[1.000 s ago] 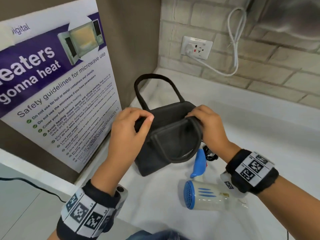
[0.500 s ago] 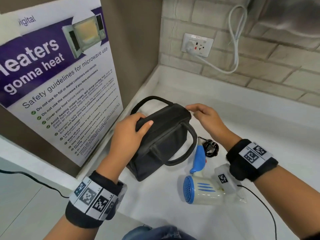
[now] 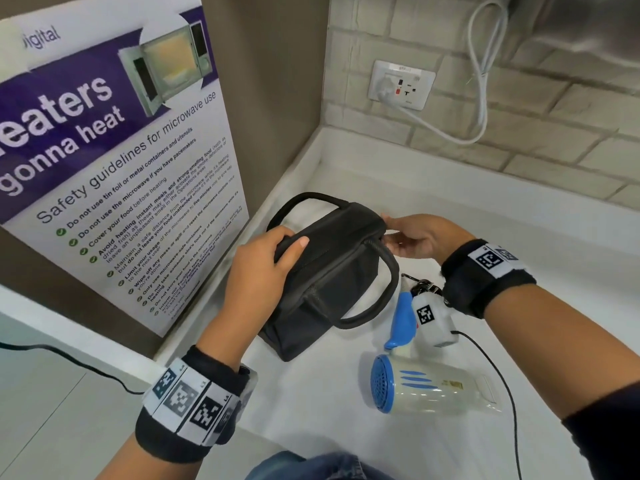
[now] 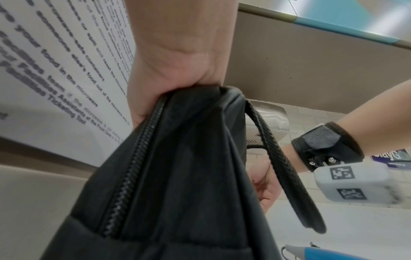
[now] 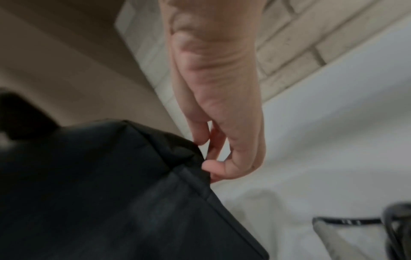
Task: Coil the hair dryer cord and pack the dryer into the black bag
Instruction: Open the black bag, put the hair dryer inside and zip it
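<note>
Gripping black bag (image 3: 322, 271): left hand (image 3: 263, 268); right hand (image 5: 213, 140) fingers pinching its corner, wrist view only.

Readable text beside me
The poster (image 3: 114, 161) reads "eaters gonna heat" and "Safety guidelines for microwave use"; its smaller lines blur.

The black bag (image 3: 322, 271) hides the left hand's (image 3: 263, 271) fingers; the coiled cord (image 3: 420, 287) lies half behind the right wrist.
</note>
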Tool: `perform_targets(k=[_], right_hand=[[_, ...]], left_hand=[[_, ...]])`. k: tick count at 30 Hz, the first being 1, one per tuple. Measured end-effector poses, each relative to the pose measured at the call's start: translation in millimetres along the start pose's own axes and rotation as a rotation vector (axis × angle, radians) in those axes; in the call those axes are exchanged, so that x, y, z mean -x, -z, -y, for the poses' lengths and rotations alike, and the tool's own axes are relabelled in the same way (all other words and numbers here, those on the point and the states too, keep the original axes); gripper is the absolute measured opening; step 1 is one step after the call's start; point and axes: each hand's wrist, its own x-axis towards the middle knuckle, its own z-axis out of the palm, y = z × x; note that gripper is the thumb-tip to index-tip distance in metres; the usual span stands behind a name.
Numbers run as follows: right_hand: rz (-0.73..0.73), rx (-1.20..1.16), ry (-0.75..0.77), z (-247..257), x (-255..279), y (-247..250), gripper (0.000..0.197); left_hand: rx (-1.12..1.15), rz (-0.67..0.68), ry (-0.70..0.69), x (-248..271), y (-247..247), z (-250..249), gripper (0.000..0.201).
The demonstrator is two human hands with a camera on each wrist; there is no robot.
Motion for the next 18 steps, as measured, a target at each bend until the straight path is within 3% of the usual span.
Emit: perform_targets(k=[7, 13, 18], right_hand=[[-0.021, -0.248, 0.046, -3, -13, 2, 0.013], [-0.164, -0.073, 0.239, 1, -20, 0, 0.014], [-0.212, 0.048, 0.278, 4, -12, -1, 0.014]], left_hand=[[0.030, 0.040, -0.019, 0, -2, -1, 0.027], [0.022, 0.041, -0.021, 0, -1, -1, 0.024], [-0.019, 0.039, -0.042, 1, -1, 2, 0.022]])
